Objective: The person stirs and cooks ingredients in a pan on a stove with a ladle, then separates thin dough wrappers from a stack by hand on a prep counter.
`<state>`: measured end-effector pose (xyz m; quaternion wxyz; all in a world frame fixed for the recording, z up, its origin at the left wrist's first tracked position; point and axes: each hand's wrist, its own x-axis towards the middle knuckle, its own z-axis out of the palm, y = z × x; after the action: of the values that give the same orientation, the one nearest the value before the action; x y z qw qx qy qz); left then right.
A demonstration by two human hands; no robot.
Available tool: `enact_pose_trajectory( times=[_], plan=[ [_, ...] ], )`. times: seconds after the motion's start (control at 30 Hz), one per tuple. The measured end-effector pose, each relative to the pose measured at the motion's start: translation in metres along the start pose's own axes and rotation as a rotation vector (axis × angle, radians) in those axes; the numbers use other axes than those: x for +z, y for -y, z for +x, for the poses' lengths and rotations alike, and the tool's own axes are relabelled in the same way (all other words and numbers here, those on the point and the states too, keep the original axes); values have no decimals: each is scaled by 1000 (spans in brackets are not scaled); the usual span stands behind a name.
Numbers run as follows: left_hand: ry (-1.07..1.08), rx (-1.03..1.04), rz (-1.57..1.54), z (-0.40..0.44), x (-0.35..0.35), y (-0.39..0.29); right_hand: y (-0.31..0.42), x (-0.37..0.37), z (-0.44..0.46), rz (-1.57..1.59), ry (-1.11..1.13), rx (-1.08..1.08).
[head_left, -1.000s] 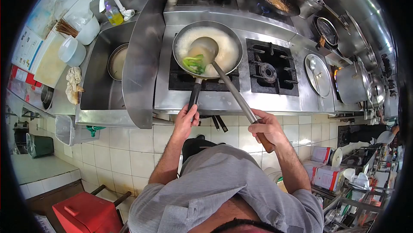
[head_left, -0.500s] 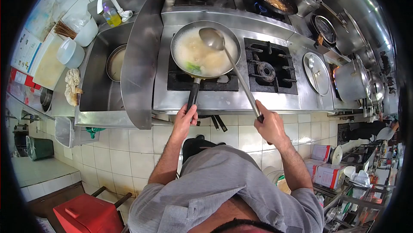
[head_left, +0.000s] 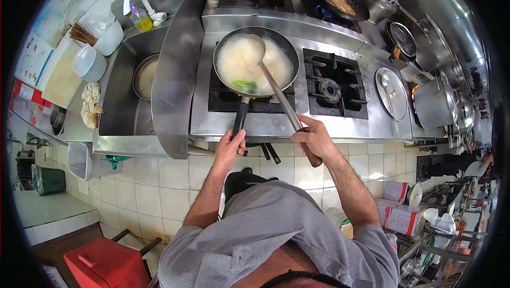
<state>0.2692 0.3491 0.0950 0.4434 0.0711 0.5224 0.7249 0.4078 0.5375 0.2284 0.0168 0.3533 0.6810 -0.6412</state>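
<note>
A frying pan (head_left: 294, 49) full of pale, foamy liquid (head_left: 234, 57) sits on the front left burner. Green pieces (head_left: 244, 84) float near its handle side. My left hand (head_left: 230, 143) is wrapped round the pan's black handle. My right hand (head_left: 312, 138) grips a long metal ladle (head_left: 279, 94) by its brown handle end. The ladle's bowl is partly sunk in the foam near the pan's middle, so its underside is hidden.
Right of the pan is an unlit burner (head_left: 330, 91), then a plate (head_left: 391, 96) with spoons. A large pot (head_left: 431, 104) stands over flame at far right. Behind, a dark pan (head_left: 340, 0) sits over blue flame. Left are a metal partition (head_left: 172, 86) and a sink (head_left: 119, 91).
The ladle bowl has gone from above the liquid down into it, slightly left. My right hand has shifted left. The liquid looks foamier. My left hand keeps its hold on the pan handle.
</note>
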Motion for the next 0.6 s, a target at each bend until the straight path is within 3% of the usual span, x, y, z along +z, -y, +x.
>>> enact_pose_trajectory(
  times=[0.33, 0.6],
  plan=[
    [-18, -4, 33, 2, -2, 2, 11, 7, -33, 387, 106, 143],
    [-6, -3, 40, 2, -2, 3, 6, 0, -53, 434, 102, 170]
  ],
)
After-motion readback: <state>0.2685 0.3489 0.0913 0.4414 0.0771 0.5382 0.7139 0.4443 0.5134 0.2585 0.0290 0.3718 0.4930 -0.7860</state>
